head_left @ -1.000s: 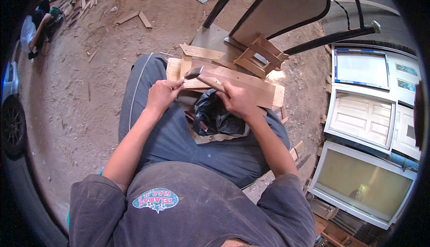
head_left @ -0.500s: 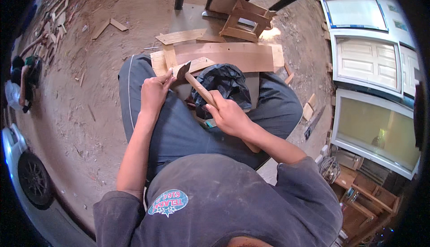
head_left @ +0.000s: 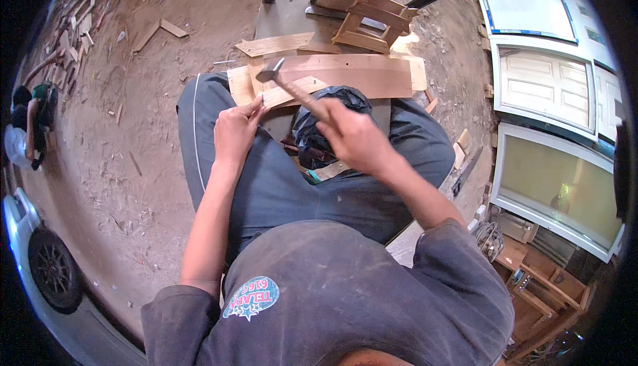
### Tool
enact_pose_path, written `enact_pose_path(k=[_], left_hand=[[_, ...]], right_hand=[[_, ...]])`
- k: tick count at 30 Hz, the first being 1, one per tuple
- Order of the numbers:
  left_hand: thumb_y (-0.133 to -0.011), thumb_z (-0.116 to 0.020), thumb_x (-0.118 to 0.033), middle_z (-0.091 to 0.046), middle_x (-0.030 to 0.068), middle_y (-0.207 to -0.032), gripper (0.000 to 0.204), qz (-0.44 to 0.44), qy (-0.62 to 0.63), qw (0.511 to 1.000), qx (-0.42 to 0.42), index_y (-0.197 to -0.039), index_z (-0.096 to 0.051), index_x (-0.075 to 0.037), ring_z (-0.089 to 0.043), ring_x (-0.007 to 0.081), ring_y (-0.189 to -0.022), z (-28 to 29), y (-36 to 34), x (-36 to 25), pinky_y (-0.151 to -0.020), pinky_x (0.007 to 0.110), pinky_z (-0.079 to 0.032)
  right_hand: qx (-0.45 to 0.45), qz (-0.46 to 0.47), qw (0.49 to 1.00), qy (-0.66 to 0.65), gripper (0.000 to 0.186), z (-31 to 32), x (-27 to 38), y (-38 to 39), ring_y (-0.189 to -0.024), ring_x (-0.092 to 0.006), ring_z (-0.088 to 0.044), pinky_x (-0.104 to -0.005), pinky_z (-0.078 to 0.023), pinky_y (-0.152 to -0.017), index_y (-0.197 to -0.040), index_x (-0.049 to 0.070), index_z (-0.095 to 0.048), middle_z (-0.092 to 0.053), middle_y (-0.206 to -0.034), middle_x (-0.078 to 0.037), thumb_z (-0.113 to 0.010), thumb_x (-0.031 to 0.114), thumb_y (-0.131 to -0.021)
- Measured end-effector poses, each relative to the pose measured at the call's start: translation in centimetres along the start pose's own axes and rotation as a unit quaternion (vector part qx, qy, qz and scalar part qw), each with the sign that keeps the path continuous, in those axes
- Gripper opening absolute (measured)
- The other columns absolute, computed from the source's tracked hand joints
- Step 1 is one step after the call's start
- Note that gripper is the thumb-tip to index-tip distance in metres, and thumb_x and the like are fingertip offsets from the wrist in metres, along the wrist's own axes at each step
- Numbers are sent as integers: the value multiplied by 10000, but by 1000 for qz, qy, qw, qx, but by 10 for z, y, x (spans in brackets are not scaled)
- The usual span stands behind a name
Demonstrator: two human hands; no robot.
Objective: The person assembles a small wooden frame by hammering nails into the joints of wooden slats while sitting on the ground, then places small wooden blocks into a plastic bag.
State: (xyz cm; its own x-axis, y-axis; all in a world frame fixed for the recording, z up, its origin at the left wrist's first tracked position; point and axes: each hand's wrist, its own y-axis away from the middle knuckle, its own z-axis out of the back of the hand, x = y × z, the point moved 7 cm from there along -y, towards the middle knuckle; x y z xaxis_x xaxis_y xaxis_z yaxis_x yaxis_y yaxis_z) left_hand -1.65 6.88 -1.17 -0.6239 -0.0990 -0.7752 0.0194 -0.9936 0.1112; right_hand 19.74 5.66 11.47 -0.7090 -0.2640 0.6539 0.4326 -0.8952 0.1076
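My right hand [head_left: 355, 137] grips the wooden handle of a hammer [head_left: 271, 71], slightly smeared by motion. The hammer's dark metal head hangs above the pale wooden pieces, beyond my left fingertips. My left hand [head_left: 236, 130] has its thumb and fingers pinched together at the near end of a short light wood strip [head_left: 296, 92]; what they pinch is too small to make out. That strip lies angled over another pale upright piece [head_left: 254, 80] and a wide reddish-brown board [head_left: 372, 76]. A black plastic bag [head_left: 312, 127] sits between my knees, partly behind my right hand.
Beyond the board lie a loose pale slat [head_left: 276, 44] and a small wooden frame [head_left: 375, 22]. Scrap wood [head_left: 83, 27] is scattered on the dirt at left, near another person [head_left: 30, 127] and a parked car [head_left: 53, 270]. White-framed panels [head_left: 545, 87] line the right side.
The hammer has lifted away from my left fingertips, its head now farther out. My right hand has moved up and slightly right. My left hand keeps its pinch at the strip.
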Motion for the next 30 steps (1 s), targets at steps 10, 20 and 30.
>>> enact_pose_path(k=[10,20,30], left_hand=[[-923,-761,-345,-735,180,-890,296,17,-33,999,4,-1190,-778,-219,-731,347,-781,7,2,-5,-668,423,-552],[-919,-748,-394,-732,163,-826,253,43,-54,998,13,-1117,-806,-246,-727,354,-767,10,4,-8,-659,450,-575],[-918,-751,-403,-737,169,-859,289,41,-40,998,11,-1165,-789,-258,-727,366,-796,6,4,-2,-664,455,-566]], right_hand=[[73,131,976,158,315,9,-77,-52,-630,-355,-657,-447,-488,-575,-873,76,-624,-608,-649,-164,-793,341,-904],[65,140,979,130,335,-21,-82,-56,-661,-408,-671,-488,-512,-589,-887,56,-605,-635,-678,-204,-770,346,-919],[75,108,983,132,284,-26,-86,-46,-683,-398,-675,-471,-514,-591,-909,43,-616,-648,-723,-207,-772,279,-923]])
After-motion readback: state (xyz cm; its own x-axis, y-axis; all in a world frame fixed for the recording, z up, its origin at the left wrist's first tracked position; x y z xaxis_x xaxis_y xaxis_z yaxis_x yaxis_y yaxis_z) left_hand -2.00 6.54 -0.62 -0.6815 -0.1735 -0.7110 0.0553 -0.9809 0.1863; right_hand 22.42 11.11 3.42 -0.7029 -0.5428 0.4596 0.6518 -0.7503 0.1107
